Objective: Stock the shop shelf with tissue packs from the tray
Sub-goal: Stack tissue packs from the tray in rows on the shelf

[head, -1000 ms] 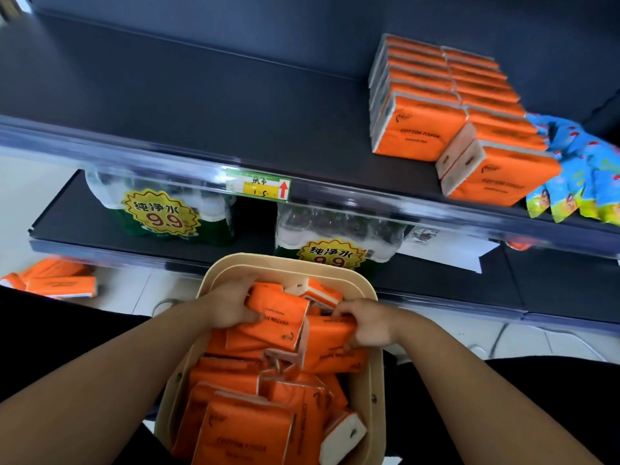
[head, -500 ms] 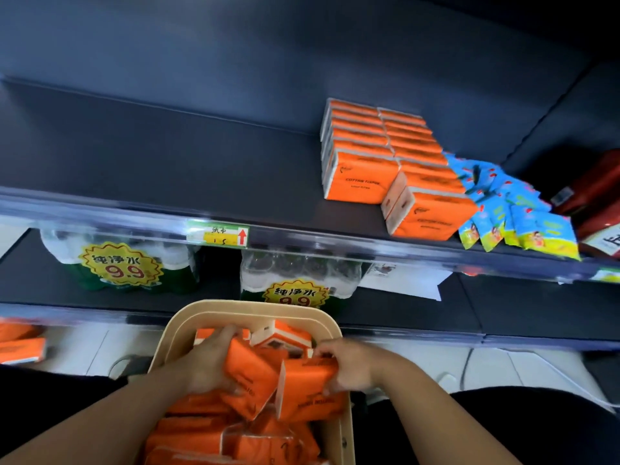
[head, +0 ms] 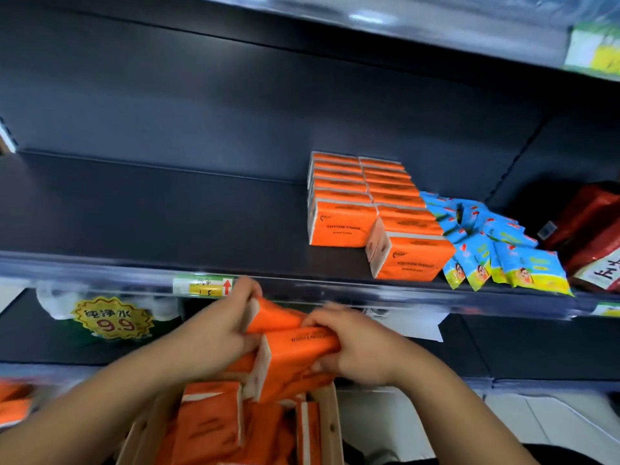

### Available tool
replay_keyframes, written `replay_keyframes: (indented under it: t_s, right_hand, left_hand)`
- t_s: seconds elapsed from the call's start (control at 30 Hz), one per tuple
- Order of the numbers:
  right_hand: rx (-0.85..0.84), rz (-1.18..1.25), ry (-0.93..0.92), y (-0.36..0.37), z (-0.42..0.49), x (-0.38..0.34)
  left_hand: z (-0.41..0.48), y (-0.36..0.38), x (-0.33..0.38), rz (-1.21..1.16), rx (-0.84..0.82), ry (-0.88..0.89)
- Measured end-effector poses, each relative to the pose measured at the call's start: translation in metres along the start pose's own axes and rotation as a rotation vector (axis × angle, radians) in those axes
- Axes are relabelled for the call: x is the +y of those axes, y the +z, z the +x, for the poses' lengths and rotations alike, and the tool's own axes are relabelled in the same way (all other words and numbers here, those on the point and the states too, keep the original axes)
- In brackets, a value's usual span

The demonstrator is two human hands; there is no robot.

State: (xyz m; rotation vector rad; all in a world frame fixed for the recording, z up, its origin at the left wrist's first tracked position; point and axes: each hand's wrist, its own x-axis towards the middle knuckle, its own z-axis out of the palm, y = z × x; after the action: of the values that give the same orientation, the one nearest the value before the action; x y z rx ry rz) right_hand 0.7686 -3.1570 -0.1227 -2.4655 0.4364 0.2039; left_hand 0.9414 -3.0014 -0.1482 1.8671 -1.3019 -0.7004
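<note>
Both hands hold a bunch of orange tissue packs (head: 292, 340) between them, lifted above the beige tray (head: 330, 427) and just below the shelf's front rail. My left hand (head: 218, 333) grips the left side of the bunch, my right hand (head: 352, 347) the right side. More orange packs (head: 208, 427) lie loose in the tray. On the dark shelf (head: 151, 213), two rows of orange tissue packs (head: 369, 209) stand right of centre.
Blue snack packets (head: 496, 250) lie right of the stocked rows, red bags (head: 593, 236) beyond them. A price tag (head: 204, 286) sits on the shelf rail. Bottled water with a 9.9 sticker (head: 110, 318) stands on the lower shelf. Orange packs (head: 13, 401) lie on the floor at left.
Both hands have risen out of the tray with a bunch of tissue packs, up to the shelf rail. The view has tilted upward toward the shelf.
</note>
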Motion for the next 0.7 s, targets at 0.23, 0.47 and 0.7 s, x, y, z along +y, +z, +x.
replay_keyframes:
  t_s: [0.23,0.47,0.7]
  right_hand:
    - [0.328,-0.175,-0.114,-0.067,0.006,-0.003]
    - [0.397,-0.326,0.003,-0.116,0.043,0.02]
    - [0.353,-0.395,0.088,-0.118,0.056,0.031]
  left_hand:
    - [0.059,-0.043,0.038,-0.091,0.036,0.114]
    - [0.14,-0.021,0.032,-0.329,0.091,0.107]
    - [0.168,0.005,0.016,-0.058,0.278,-0.017]
